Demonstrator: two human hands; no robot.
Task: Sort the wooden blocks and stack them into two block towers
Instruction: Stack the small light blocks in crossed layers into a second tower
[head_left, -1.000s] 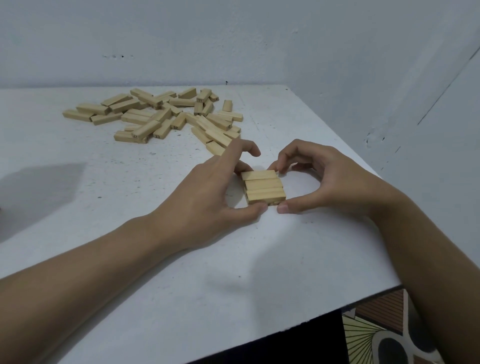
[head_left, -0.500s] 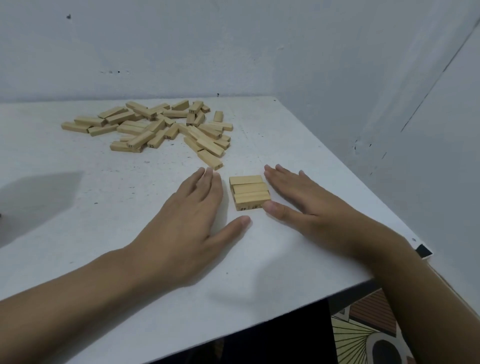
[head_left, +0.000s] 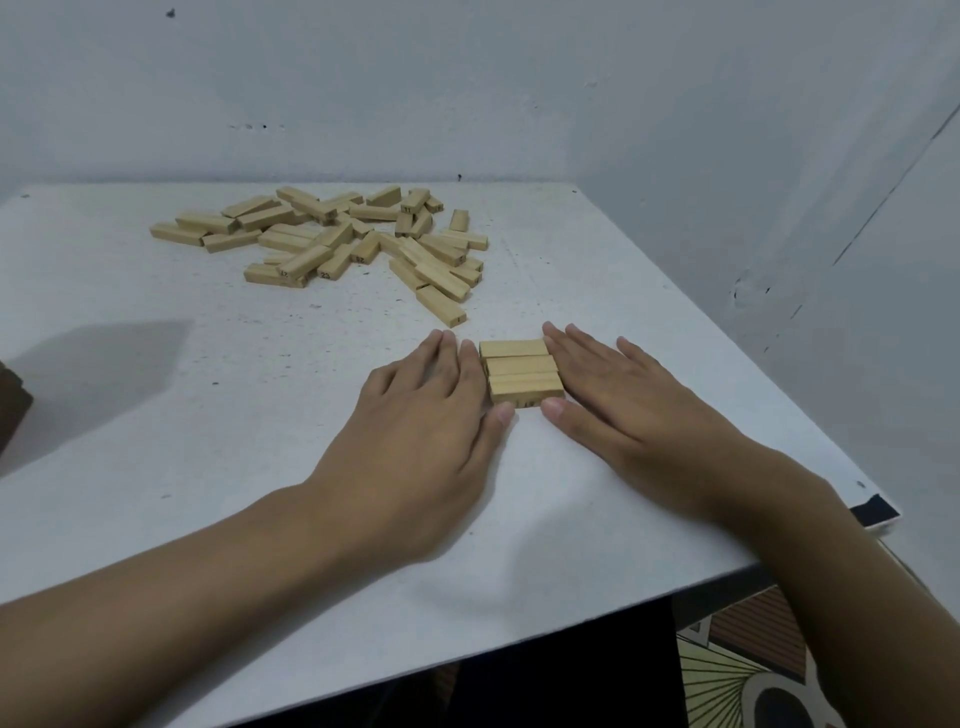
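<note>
Three light wooden blocks lie side by side as one flat layer (head_left: 522, 371) near the table's right front. My left hand (head_left: 421, 431) lies flat on the table with straight fingers pressed against the layer's left ends. My right hand (head_left: 618, 395) lies flat too, its straight fingers against the right ends, both thumbs at the near block. A loose pile of several wooden blocks (head_left: 332, 239), some with printed numbers, sits at the back of the table.
The white table (head_left: 208, 415) stands in a corner of grey walls; its right edge runs close to the wall and its front edge is near me. A dark object (head_left: 13, 410) shows at the left edge. Patterned floor (head_left: 727, 670) lies below at the right.
My hands went from curled fingertips around the three blocks to flat with straight fingers, then closed in against both ends of the layer. The view tilted up slightly.
</note>
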